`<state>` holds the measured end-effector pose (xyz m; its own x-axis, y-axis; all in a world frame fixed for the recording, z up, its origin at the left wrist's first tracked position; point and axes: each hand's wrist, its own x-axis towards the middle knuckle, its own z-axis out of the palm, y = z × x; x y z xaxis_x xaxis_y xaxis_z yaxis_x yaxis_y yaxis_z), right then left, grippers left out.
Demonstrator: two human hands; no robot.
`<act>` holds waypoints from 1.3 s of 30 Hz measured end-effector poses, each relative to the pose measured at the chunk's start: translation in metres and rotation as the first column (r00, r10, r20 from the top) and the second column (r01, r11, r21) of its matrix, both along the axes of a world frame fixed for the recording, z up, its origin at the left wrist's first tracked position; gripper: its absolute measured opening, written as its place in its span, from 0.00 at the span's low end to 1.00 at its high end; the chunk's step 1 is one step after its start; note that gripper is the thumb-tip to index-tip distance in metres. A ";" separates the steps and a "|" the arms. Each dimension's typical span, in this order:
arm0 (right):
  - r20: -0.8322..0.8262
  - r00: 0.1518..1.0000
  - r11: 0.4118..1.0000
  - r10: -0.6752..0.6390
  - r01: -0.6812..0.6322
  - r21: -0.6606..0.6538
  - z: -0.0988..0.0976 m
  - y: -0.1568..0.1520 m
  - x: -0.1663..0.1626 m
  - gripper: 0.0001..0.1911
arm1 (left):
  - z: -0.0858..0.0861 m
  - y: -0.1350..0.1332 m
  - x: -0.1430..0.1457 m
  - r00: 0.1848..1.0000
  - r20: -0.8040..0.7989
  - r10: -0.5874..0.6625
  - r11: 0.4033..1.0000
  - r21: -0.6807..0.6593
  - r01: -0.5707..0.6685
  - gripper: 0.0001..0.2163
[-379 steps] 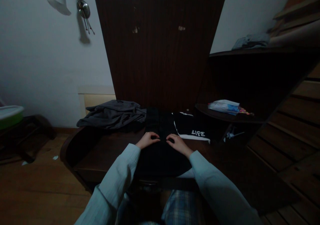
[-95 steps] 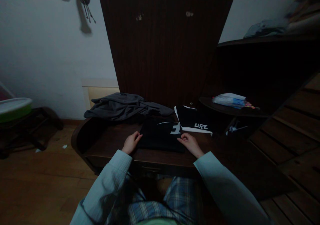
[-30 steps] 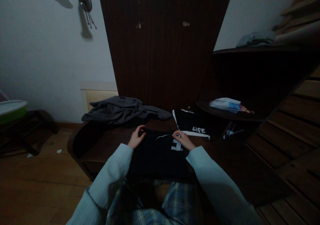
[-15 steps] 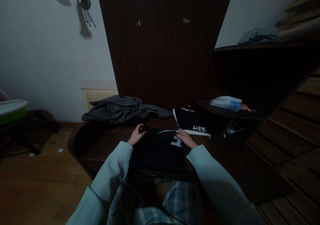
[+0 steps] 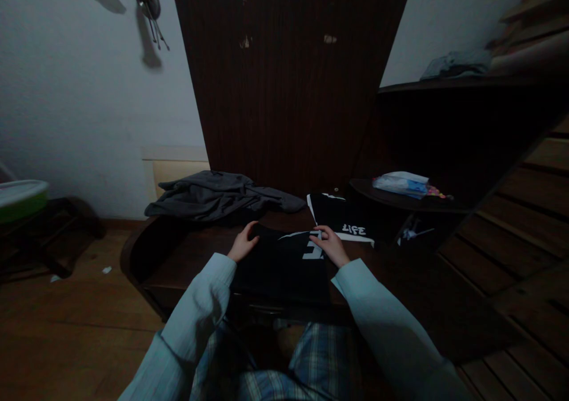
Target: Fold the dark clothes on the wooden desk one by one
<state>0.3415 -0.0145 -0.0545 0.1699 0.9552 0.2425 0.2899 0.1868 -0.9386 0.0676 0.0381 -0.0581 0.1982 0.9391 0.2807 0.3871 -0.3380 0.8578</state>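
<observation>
A folded black garment (image 5: 280, 261) with a white print lies on the dark wooden table (image 5: 178, 261) in front of me. My left hand (image 5: 242, 246) grips its far left corner, fingers curled on the cloth. My right hand (image 5: 331, 244) pinches its far right corner beside the white print. A second folded black garment (image 5: 338, 218) with white letters lies just beyond my right hand.
A crumpled grey garment (image 5: 213, 194) lies at the table's back left. A dark wardrobe (image 5: 284, 80) stands behind. A plastic packet (image 5: 400, 184) rests on a round shelf at right. A green basin (image 5: 18, 196) sits on a low stand at left.
Over the last second my hands kept hold of the black garment's far corners and shifted it slightly away from me. The camera view barely moved.
</observation>
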 end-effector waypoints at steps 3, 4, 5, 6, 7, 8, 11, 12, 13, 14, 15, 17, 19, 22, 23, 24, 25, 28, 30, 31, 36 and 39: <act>0.043 0.997 0.997 -0.057 0.055 0.052 -0.007 0.003 0.005 0.25 | -0.001 0.001 -0.001 1.000 0.013 0.002 1.000 0.023 -0.002 0.23; 0.121 0.987 0.991 -0.108 0.097 0.091 -0.009 0.003 0.007 0.25 | 0.000 0.002 -0.002 1.000 0.022 0.010 0.999 0.042 -0.011 0.24; 0.206 0.965 0.981 -0.164 0.138 0.134 -0.010 0.003 0.008 0.24 | 0.003 0.001 -0.004 0.999 0.033 0.027 0.997 0.068 -0.029 0.25; 0.280 0.935 0.969 -0.217 0.172 0.176 -0.010 0.001 0.010 0.24 | 0.008 0.000 -0.006 0.998 0.046 0.052 0.993 0.101 -0.056 0.26; 0.333 0.907 0.958 -0.258 0.195 0.213 -0.010 -0.001 0.012 0.23 | 0.015 -0.004 -0.008 0.995 0.061 0.079 0.987 0.134 -0.086 0.26; 0.365 0.886 0.948 -0.288 0.209 0.242 -0.010 -0.003 0.013 0.22 | 0.023 -0.011 -0.010 0.993 0.068 0.101 0.980 0.164 -0.110 0.26; 0.383 0.867 0.933 -0.319 0.218 0.285 -0.007 -0.010 0.016 0.20 | 0.052 -0.052 -0.004 0.999 -0.038 -0.038 0.979 0.201 0.045 0.25; 0.375 0.869 0.931 -0.323 0.222 0.290 -0.006 -0.011 0.016 0.19 | 0.060 -0.071 0.004 0.985 -0.122 -0.119 0.968 0.208 0.143 0.24; 0.364 0.872 0.930 -0.327 0.228 0.288 -0.005 -0.012 0.017 0.19 | 0.066 -0.090 0.013 0.952 -0.224 -0.208 0.942 0.217 0.257 0.24; 0.352 0.876 0.929 -0.331 0.237 0.283 -0.005 -0.013 0.017 0.19 | 0.068 -0.109 0.025 0.896 -0.332 -0.296 0.899 0.219 0.379 0.25; 0.341 0.879 0.929 -0.332 0.244 0.277 -0.005 -0.013 0.017 0.20 | 0.067 -0.127 0.038 0.829 -0.433 -0.353 0.853 0.216 0.476 0.27; 0.325 0.889 0.934 -0.321 0.242 0.262 -0.005 -0.012 0.016 0.20 | 0.054 -0.153 0.064 0.741 -0.580 -0.338 0.813 0.217 0.540 0.33; 0.314 0.901 0.942 -0.299 0.225 0.250 -0.006 -0.012 0.015 0.20 | 0.032 -0.164 0.086 0.710 -0.668 -0.223 0.850 0.224 0.477 0.37; 0.296 0.911 0.944 -0.286 0.215 0.249 -0.005 -0.013 0.014 0.20 | 0.000 -0.161 0.106 0.658 -0.750 -0.067 0.896 0.245 0.371 0.31; 0.287 0.913 0.942 -0.291 0.222 0.250 -0.004 -0.013 0.014 0.19 | -0.007 -0.159 0.109 0.651 -0.758 -0.034 0.899 0.262 0.351 0.27; 0.273 0.914 0.940 -0.300 0.234 0.249 -0.003 -0.014 0.014 0.19 | -0.010 -0.157 0.111 0.649 -0.761 -0.019 0.897 0.273 0.347 0.24; 0.255 0.916 0.937 -0.311 0.251 0.243 -0.002 -0.014 0.015 0.19 | -0.012 -0.156 0.111 0.650 -0.760 -0.019 0.894 0.279 0.352 0.22; 0.164 0.919 0.924 -0.358 0.324 0.201 0.000 -0.013 0.018 0.20 | -0.003 -0.158 0.103 0.642 -0.761 -0.091 0.887 0.231 0.400 0.20; 0.076 0.926 0.921 -0.370 0.355 0.162 0.000 -0.012 0.020 0.20 | 0.010 -0.160 0.094 0.646 -0.744 -0.173 0.888 0.167 0.429 0.19; 0.032 0.930 0.923 -0.365 0.357 0.145 0.000 -0.010 0.021 0.21 | 0.018 -0.160 0.089 0.661 -0.717 -0.221 0.890 0.130 0.438 0.18; -0.142 0.954 0.960 -0.265 0.274 0.049 -0.001 -0.005 0.023 0.23 | 0.063 -0.145 0.068 0.891 -0.279 -0.359 0.933 -0.076 0.352 0.09; -0.187 0.967 0.983 -0.171 0.181 0.037 -0.002 -0.004 0.028 0.27 | 0.087 -0.130 0.063 0.939 0.235 -0.252 0.924 -0.231 0.305 0.08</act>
<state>0.3694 -0.0180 -0.0567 0.3803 0.8926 0.2421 0.1480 0.1997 -0.9686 0.1302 -0.0921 0.0293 0.4285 0.8986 0.0941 0.1244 -0.1619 0.9789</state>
